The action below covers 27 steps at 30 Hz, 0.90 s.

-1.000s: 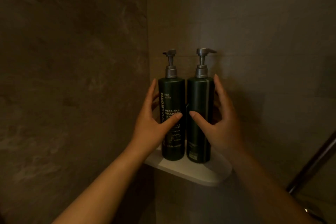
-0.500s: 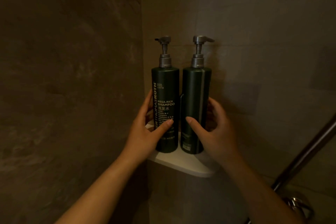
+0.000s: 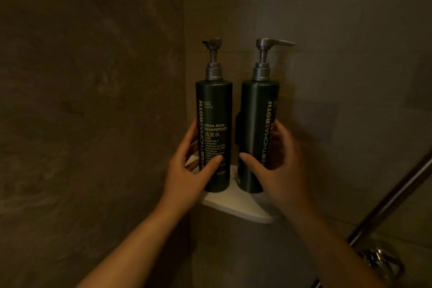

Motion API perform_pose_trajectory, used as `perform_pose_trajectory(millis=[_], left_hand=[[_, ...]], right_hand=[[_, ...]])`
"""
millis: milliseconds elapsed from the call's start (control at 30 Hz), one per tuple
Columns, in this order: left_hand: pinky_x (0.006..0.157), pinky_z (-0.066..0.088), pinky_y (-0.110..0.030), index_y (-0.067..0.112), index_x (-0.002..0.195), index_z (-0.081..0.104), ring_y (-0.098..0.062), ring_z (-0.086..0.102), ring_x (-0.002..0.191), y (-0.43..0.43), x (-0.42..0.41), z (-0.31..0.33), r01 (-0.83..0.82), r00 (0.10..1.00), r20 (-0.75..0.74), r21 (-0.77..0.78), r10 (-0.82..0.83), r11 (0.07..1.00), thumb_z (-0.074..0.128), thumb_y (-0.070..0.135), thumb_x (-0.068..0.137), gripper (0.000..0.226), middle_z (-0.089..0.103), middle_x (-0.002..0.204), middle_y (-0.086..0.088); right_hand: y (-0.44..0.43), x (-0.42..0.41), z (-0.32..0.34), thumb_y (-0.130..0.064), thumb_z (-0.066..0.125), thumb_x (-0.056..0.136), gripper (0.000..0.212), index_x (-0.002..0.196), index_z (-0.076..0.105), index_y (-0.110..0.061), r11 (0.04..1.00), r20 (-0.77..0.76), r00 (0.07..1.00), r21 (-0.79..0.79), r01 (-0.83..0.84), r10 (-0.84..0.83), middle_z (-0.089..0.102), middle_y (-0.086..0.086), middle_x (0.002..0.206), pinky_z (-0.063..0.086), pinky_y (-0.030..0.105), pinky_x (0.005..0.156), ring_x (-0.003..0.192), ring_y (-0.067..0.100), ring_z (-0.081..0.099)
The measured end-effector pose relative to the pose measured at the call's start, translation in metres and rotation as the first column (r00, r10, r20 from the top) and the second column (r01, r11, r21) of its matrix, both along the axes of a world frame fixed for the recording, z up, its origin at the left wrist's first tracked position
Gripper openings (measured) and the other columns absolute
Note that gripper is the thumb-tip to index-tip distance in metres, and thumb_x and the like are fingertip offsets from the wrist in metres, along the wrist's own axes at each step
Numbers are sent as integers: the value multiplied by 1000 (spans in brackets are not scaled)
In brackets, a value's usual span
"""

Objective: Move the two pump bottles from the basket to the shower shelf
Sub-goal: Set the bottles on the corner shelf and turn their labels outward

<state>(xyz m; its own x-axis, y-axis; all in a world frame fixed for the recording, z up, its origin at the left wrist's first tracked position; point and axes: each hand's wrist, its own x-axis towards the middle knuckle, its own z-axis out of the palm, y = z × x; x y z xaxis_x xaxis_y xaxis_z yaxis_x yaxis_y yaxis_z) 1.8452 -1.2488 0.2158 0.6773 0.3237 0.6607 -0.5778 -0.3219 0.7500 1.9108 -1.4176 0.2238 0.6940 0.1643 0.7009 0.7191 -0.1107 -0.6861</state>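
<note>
Two dark green pump bottles with grey pumps stand upright side by side on a white corner shower shelf [image 3: 236,206]. The left bottle [image 3: 214,112] reads "Mega-Rich Shampoo"; my left hand [image 3: 187,170] wraps its lower part, thumb across the front. The right bottle [image 3: 258,112] is turned so its vertical brand lettering faces me, with the pump spout pointing right. My right hand [image 3: 278,170] holds its lower part, thumb in front and fingers behind. A small gap separates the bottles. The basket is out of view.
Dim brown stone-look walls meet in the corner behind the shelf. A metal rail [image 3: 392,201] slants up at the right, with a chrome fitting [image 3: 383,262] at the lower right below it.
The right bottle has been rotated so its brand lettering now faces me, and the gap between the bottles has widened. Both hands slid lower on the bottles.
</note>
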Motion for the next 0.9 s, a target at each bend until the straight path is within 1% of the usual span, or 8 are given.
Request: perform_pose_trajectory(millis=[67,167,233,333,400,533,667,900], left_hand=[[79,45,-7,58,128,32,11,46,115,2,-1,1,-1,1000,-4,19,1,1000,69,28,70,75,48,120,40],[76,45,-5,60,126,31,15,45,113,3,-4,3,-5,1000,-5,40,5,999,69,29,70,74,43,126,31],[75,44,-5,60,124,32,17,44,111,3,-5,4,-1,1000,-6,41,2,999,69,27,71,73,43,124,33],[73,43,-3,59,124,32,21,44,108,2,-6,4,-8,1000,-7,49,9,999,69,20,74,73,46,114,46],[72,43,-2,58,124,31,22,43,107,2,-7,4,-6,1000,-12,54,6,999,69,20,74,73,45,110,53],[71,43,-1,62,124,29,22,44,106,1,-9,5,-14,1000,-25,74,15,997,72,25,70,78,45,113,50],[67,43,-1,62,125,27,22,48,101,1,-7,2,-48,998,-38,102,52,994,79,13,66,92,45,118,29],[69,41,1,64,128,24,22,46,103,4,0,6,-117,989,-79,119,126,986,76,37,60,89,44,119,29]], right_hand=[[-2,-2,1,-53,65,67,83,138,22,-52,999,7,999,-3,-43,43,39,-32,123,47,33,89,117,2,47],[-4,-2,-1,-36,66,74,85,140,15,-54,989,-18,989,-4,-147,147,41,-41,123,49,37,94,119,-4,47],[-4,-2,-3,-26,69,75,89,141,15,-53,989,-21,989,1,-148,148,44,-33,127,49,41,95,120,-2,48],[-4,-3,-4,-38,73,65,95,139,15,-55,997,-18,997,19,-78,78,47,-12,131,48,47,94,120,8,49],[-4,-3,-6,-42,75,63,98,139,14,-56,997,-29,997,11,-72,73,46,-11,133,47,46,94,120,7,48],[-8,0,-8,-27,76,69,93,133,18,-62,986,-91,982,-5,-170,168,45,-34,123,48,38,94,115,-6,48],[-13,-1,-7,-27,75,69,89,133,23,-60,988,-82,984,10,-156,156,41,-52,113,46,26,87,111,-19,43],[-26,-2,-7,-29,75,68,90,137,23,-56,988,-76,985,32,-151,153,43,-28,133,49,38,95,119,-8,44]])
